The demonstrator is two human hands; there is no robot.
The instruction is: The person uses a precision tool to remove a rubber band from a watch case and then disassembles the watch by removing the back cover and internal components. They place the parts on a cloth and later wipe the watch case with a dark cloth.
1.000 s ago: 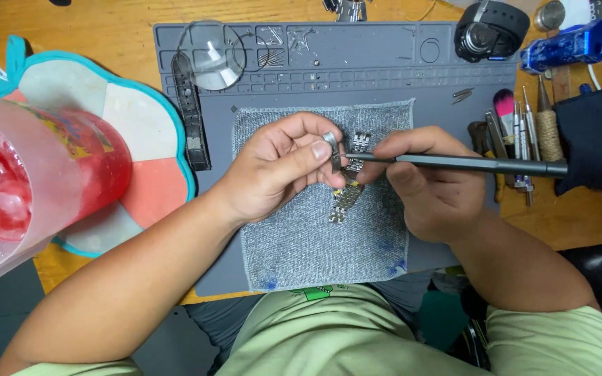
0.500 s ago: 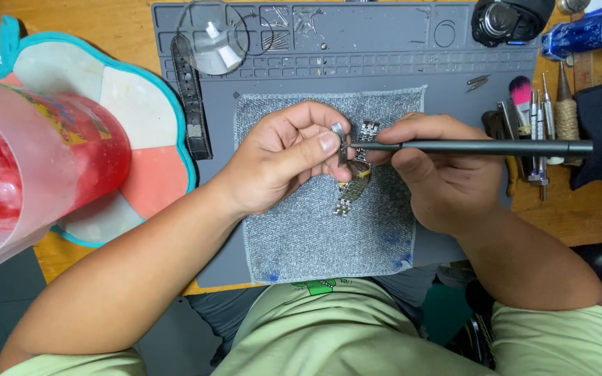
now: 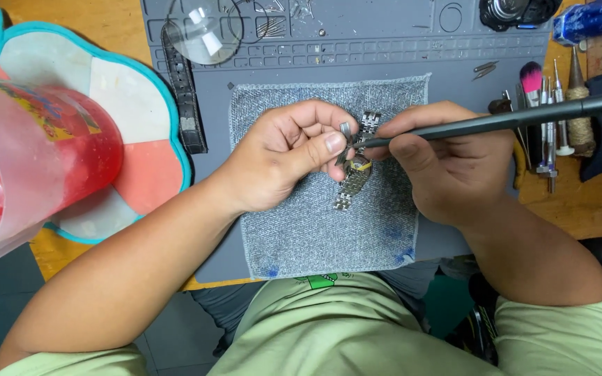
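I'm pinching the metal watch (image 3: 354, 166) between my curled left hand (image 3: 283, 157) fingers over the grey cloth (image 3: 301, 230), while my right hand (image 3: 447, 163) is gripping the black tool (image 3: 482, 124) closed-fisted. If the tip is slipping sideways, it could be scratching the bracelet or flicking a pin away.

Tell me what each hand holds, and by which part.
Left hand pinches the metal watch at its case; right hand grips the slim black tool near its tip.

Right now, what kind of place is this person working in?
It looks like a watch repair bench. The hands, left hand and right hand, work on a metal watch over a grey work mat, with a magnifying lens and a row of small tools nearby.
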